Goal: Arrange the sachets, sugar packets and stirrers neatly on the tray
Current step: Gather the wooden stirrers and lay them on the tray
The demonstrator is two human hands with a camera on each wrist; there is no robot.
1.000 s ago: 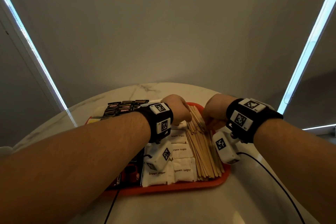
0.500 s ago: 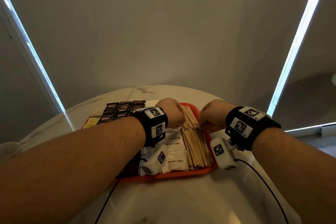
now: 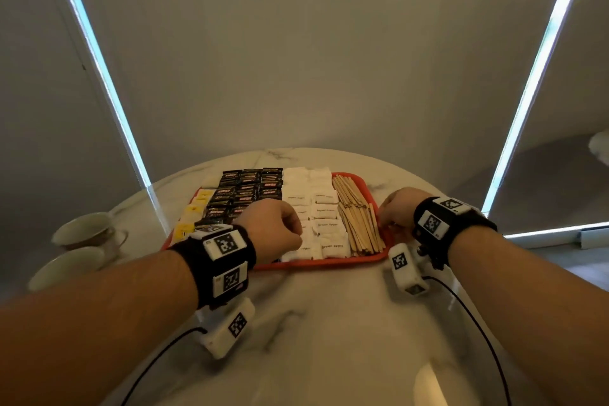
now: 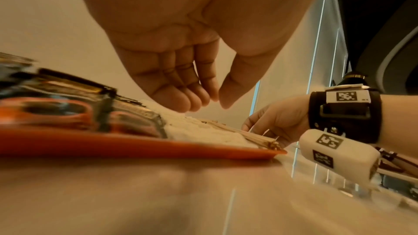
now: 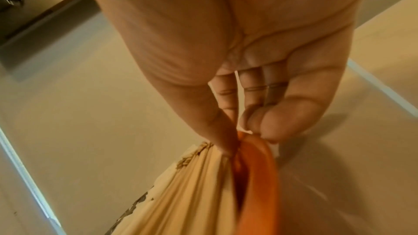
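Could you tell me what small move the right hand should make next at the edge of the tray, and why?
Probably let go of the rim and draw back. The right hand pinches the right rim of the tray beside the stirrers, which already lie in a tidy bundle, with the sugar packets and dark sachets in rows. The left hand hangs above them, holding nothing.

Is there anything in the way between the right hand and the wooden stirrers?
Nothing visible is. The right hand is at the tray's right rim, its fingertips already touching the wooden stirrers. The left hand hovers over the sugar packets, holding nothing.
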